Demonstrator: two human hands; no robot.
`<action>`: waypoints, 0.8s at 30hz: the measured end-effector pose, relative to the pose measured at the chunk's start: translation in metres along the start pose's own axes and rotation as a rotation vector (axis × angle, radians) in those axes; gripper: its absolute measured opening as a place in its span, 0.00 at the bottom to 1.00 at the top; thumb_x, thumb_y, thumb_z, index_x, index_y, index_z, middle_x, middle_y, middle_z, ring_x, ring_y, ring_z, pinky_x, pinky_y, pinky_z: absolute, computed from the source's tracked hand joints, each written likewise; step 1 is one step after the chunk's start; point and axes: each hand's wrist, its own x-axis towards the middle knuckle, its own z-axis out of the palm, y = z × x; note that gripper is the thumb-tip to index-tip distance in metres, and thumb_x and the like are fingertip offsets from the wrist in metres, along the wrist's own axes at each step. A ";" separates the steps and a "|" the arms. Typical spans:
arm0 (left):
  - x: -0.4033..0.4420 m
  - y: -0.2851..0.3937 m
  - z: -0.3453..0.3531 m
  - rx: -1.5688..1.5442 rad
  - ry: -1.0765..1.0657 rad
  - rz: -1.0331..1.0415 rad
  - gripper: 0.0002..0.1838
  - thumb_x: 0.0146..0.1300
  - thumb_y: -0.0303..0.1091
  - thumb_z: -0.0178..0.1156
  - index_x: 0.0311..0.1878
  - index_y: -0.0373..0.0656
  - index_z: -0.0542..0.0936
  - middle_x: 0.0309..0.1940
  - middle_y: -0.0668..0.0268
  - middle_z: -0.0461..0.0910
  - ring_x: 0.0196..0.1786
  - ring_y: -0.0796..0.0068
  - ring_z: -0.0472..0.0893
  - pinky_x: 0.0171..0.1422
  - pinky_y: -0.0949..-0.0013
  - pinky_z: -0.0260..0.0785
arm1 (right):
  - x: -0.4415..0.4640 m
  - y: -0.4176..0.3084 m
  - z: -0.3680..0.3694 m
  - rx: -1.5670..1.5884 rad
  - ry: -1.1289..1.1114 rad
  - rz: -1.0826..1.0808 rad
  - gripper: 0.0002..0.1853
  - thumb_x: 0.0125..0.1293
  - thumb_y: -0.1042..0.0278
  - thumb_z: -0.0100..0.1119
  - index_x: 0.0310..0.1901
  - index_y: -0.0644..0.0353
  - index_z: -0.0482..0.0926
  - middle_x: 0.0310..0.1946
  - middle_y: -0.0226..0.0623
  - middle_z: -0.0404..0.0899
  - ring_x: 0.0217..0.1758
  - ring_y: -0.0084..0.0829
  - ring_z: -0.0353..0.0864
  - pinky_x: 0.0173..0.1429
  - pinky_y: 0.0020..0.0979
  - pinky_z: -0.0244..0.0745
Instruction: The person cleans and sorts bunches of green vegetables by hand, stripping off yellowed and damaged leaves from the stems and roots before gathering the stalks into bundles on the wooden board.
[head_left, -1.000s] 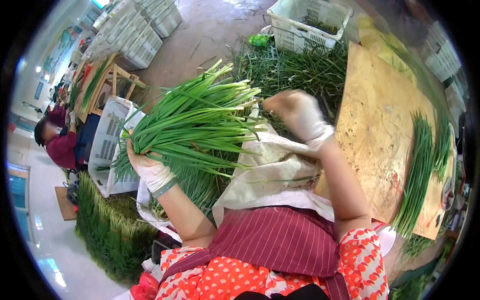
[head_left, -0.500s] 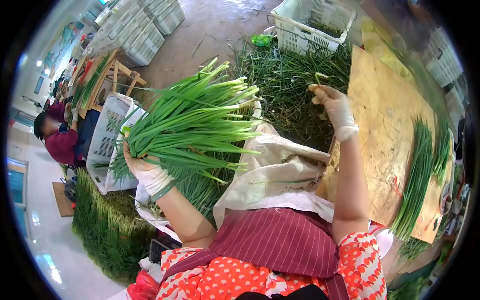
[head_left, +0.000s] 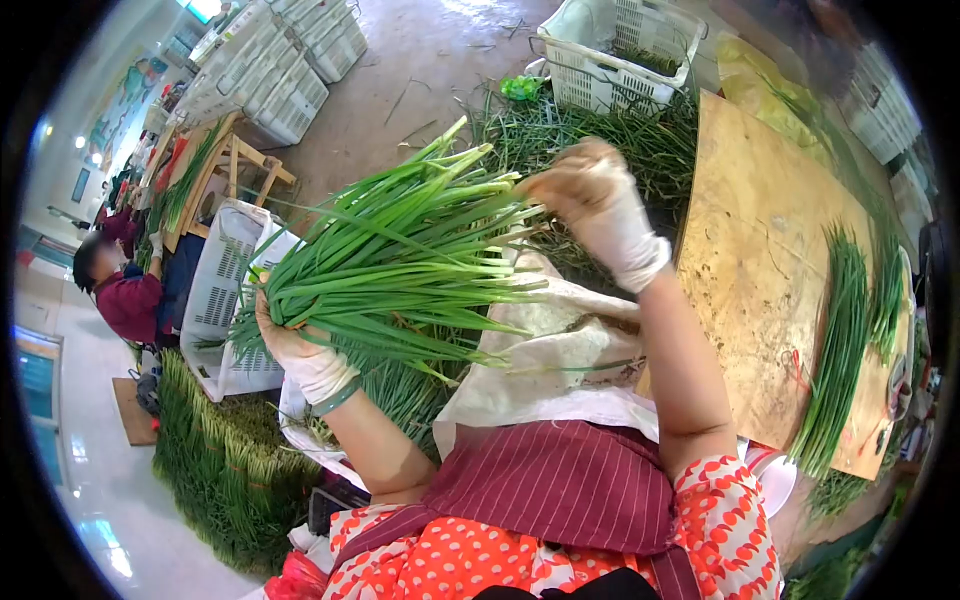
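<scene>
A large bunch of green stalks [head_left: 400, 255] fans out across the middle, its pale root ends pointing right. My left hand [head_left: 300, 345], in a whitish glove, is wrapped round the leafy end at the left. At the root ends is my right hand [head_left: 595, 205], in a soiled glove, its fingers pinched together at the tips of some stalks. Whether it grips a stalk is hard to make out. Below the hands, a pale cloth [head_left: 540, 345] covers the lap.
On the right, a wooden board [head_left: 750, 270] bears bundled stalks [head_left: 835, 350]. Loose greens [head_left: 640, 140] lie beyond the hands, near a white crate [head_left: 620, 55]. Tied bundles [head_left: 230, 460] stand at left, below another crate [head_left: 225, 290]. A co-worker [head_left: 130, 295] sits farther left.
My right hand moved right, away from the bunch, then came back left to its root ends. My left hand still holds the bunch in nearly the same place.
</scene>
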 end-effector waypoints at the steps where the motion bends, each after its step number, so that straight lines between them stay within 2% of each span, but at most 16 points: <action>1: 0.000 -0.002 0.001 -0.050 -0.070 -0.030 0.11 0.59 0.32 0.50 0.43 0.42 0.77 0.42 0.67 0.79 0.48 0.67 0.76 0.59 0.55 0.63 | -0.004 0.012 -0.007 0.055 0.033 0.122 0.03 0.55 0.68 0.61 0.28 0.50 0.84 0.24 0.26 0.80 0.33 0.26 0.74 0.55 0.30 0.60; 2: 0.000 -0.003 0.002 -0.100 -0.141 -0.059 0.11 0.59 0.32 0.50 0.43 0.42 0.77 0.41 0.66 0.79 0.47 0.67 0.76 0.59 0.56 0.64 | -0.010 0.026 -0.014 0.110 0.068 0.242 0.04 0.56 0.68 0.60 0.28 0.51 0.84 0.23 0.26 0.80 0.32 0.24 0.73 0.53 0.28 0.62; 4: 0.002 -0.004 0.000 -0.133 -0.140 -0.073 0.11 0.58 0.32 0.51 0.43 0.42 0.77 0.41 0.66 0.79 0.47 0.68 0.76 0.59 0.56 0.64 | -0.028 0.059 -0.028 0.491 0.176 0.598 0.05 0.59 0.68 0.58 0.33 0.54 0.84 0.24 0.28 0.80 0.32 0.20 0.72 0.45 0.25 0.67; 6: 0.001 -0.003 -0.001 -0.163 -0.136 -0.083 0.11 0.58 0.32 0.51 0.42 0.43 0.77 0.41 0.66 0.79 0.47 0.68 0.76 0.59 0.56 0.64 | -0.044 0.099 -0.056 0.383 0.333 0.640 0.09 0.60 0.65 0.58 0.38 0.58 0.82 0.28 0.31 0.80 0.32 0.18 0.71 0.39 0.23 0.70; 8: -0.001 0.002 0.000 -0.060 -0.098 -0.056 0.11 0.59 0.32 0.51 0.43 0.43 0.77 0.41 0.67 0.79 0.47 0.69 0.76 0.59 0.57 0.64 | -0.077 0.160 -0.077 -0.014 0.368 0.974 0.11 0.59 0.63 0.59 0.42 0.54 0.81 0.35 0.32 0.81 0.33 0.22 0.75 0.43 0.25 0.73; 9: -0.001 0.003 0.000 -0.061 -0.097 -0.056 0.11 0.59 0.32 0.51 0.43 0.43 0.77 0.41 0.67 0.79 0.47 0.69 0.76 0.59 0.57 0.64 | -0.073 0.151 -0.075 -0.015 0.367 0.973 0.11 0.59 0.63 0.59 0.42 0.54 0.81 0.35 0.32 0.81 0.33 0.22 0.75 0.43 0.25 0.73; 11: -0.001 0.004 0.003 -0.057 -0.040 -0.032 0.11 0.59 0.32 0.50 0.42 0.43 0.78 0.41 0.67 0.79 0.46 0.69 0.76 0.59 0.57 0.64 | -0.056 0.112 -0.061 -0.551 0.086 0.783 0.12 0.59 0.64 0.58 0.44 0.55 0.80 0.42 0.35 0.80 0.38 0.30 0.79 0.46 0.27 0.72; 12: -0.001 0.001 0.007 -0.056 -0.043 -0.038 0.11 0.59 0.32 0.50 0.42 0.43 0.78 0.41 0.67 0.79 0.46 0.69 0.76 0.59 0.57 0.64 | -0.047 0.104 -0.046 -0.390 0.068 0.591 0.13 0.59 0.64 0.58 0.46 0.50 0.80 0.44 0.36 0.79 0.44 0.33 0.79 0.52 0.28 0.71; 13: -0.003 -0.002 0.012 -0.035 -0.054 -0.044 0.11 0.59 0.33 0.50 0.43 0.43 0.78 0.41 0.66 0.79 0.46 0.68 0.77 0.58 0.57 0.65 | -0.031 0.084 -0.033 -0.285 -0.015 0.475 0.13 0.58 0.64 0.59 0.46 0.50 0.80 0.45 0.34 0.79 0.45 0.31 0.78 0.54 0.27 0.70; 15: -0.004 -0.006 0.017 -0.005 -0.066 -0.055 0.11 0.60 0.33 0.50 0.43 0.43 0.78 0.42 0.66 0.79 0.47 0.68 0.77 0.58 0.57 0.65 | -0.009 0.055 -0.001 0.378 -0.223 0.569 0.15 0.60 0.63 0.58 0.48 0.56 0.78 0.46 0.34 0.79 0.48 0.25 0.76 0.55 0.25 0.69; 16: -0.003 -0.009 0.019 0.051 0.022 -0.002 0.12 0.60 0.34 0.50 0.43 0.43 0.78 0.42 0.66 0.79 0.47 0.67 0.76 0.58 0.56 0.65 | 0.000 0.046 0.014 0.450 -0.305 0.559 0.17 0.60 0.63 0.59 0.49 0.62 0.77 0.45 0.37 0.79 0.47 0.24 0.75 0.54 0.24 0.69; 17: -0.002 -0.010 0.022 0.105 0.109 0.055 0.12 0.60 0.35 0.50 0.43 0.43 0.78 0.42 0.66 0.79 0.48 0.67 0.76 0.58 0.56 0.65 | 0.008 0.034 0.023 0.625 -0.338 0.657 0.18 0.59 0.64 0.60 0.49 0.64 0.76 0.44 0.38 0.79 0.46 0.25 0.75 0.53 0.25 0.69; 18: -0.003 -0.010 0.023 0.108 0.107 0.056 0.12 0.60 0.35 0.50 0.43 0.43 0.78 0.42 0.66 0.79 0.48 0.67 0.76 0.58 0.56 0.65 | 0.014 0.028 0.029 0.641 -0.400 0.653 0.16 0.58 0.63 0.61 0.46 0.59 0.79 0.41 0.38 0.80 0.43 0.26 0.76 0.52 0.25 0.69; 21: -0.006 -0.007 0.021 0.221 0.073 0.070 0.12 0.61 0.36 0.50 0.43 0.43 0.78 0.43 0.66 0.79 0.48 0.66 0.76 0.58 0.54 0.65 | 0.014 0.027 0.039 0.842 -0.381 0.690 0.14 0.56 0.66 0.63 0.43 0.61 0.80 0.39 0.37 0.81 0.41 0.25 0.76 0.50 0.25 0.70; 23: -0.002 -0.001 0.012 0.072 0.029 -0.009 0.12 0.61 0.36 0.50 0.44 0.44 0.78 0.43 0.65 0.79 0.49 0.65 0.76 0.59 0.53 0.64 | 0.013 0.024 0.023 0.561 -0.195 0.622 0.12 0.55 0.68 0.64 0.41 0.62 0.81 0.37 0.36 0.81 0.39 0.25 0.76 0.49 0.25 0.71; 24: -0.001 -0.001 0.010 0.072 0.031 -0.012 0.12 0.61 0.36 0.50 0.44 0.44 0.78 0.43 0.65 0.79 0.49 0.65 0.76 0.59 0.53 0.64 | 0.012 0.029 0.013 0.619 -0.128 0.565 0.10 0.56 0.68 0.63 0.39 0.62 0.82 0.36 0.36 0.81 0.38 0.24 0.76 0.47 0.25 0.71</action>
